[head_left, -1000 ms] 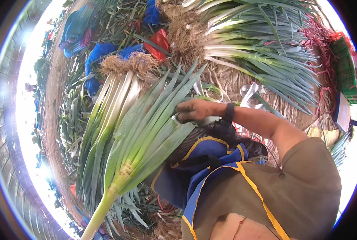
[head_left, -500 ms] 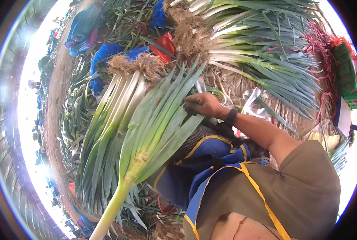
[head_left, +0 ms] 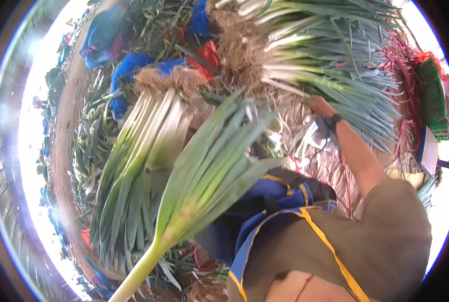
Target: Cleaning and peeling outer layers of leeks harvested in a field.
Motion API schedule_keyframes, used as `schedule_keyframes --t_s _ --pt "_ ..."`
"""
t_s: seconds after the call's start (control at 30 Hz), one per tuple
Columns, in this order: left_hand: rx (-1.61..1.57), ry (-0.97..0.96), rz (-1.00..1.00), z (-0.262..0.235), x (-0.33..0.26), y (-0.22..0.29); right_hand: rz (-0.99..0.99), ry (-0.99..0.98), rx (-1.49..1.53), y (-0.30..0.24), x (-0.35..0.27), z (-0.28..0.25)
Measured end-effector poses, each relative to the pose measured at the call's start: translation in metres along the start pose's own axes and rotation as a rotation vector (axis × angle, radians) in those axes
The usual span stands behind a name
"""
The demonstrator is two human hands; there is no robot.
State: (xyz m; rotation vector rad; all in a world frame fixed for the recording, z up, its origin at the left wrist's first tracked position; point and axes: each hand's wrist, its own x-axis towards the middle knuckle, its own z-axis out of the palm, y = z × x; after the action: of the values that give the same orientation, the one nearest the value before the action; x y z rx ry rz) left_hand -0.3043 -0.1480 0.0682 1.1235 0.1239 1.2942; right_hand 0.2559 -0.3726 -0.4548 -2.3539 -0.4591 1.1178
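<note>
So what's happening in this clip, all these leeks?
A person is working among piles of leeks. The right hand reaches out to the big heap of leeks at the top. One long leek stands close to the camera; the hand holding it is out of sight. Another bundle lies on the left.

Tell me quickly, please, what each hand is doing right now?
Left hand: not in view.
Right hand: stretched out to the leek pile, touching its leaves; whether it is open or closed cannot be told.
</note>
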Motion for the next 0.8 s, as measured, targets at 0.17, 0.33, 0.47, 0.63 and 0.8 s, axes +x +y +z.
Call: schedule_keyframes --t_s 0.17,0.33,0.47,0.63,0.8 --pt "-0.006 -0.074 -0.102 0.012 0.021 -0.021 -0.527 0.527 -0.093 -0.138 -0.073 0.002" --pt "-0.011 -0.091 -0.152 0.009 0.028 -0.019 -1.121 -0.171 -0.216 -0.242 -0.100 0.047" --pt "0.020 -0.073 -0.115 0.013 0.026 -0.021 -1.171 -0.076 -0.214 -0.246 -0.066 0.084" --pt "0.027 -0.066 -0.136 0.011 0.025 -0.019 -1.022 -0.318 -0.082 -0.255 -0.038 0.092" --pt "0.046 -0.065 -0.132 0.000 0.027 -0.015 -0.873 -0.554 -0.190 -0.265 -0.067 0.066"
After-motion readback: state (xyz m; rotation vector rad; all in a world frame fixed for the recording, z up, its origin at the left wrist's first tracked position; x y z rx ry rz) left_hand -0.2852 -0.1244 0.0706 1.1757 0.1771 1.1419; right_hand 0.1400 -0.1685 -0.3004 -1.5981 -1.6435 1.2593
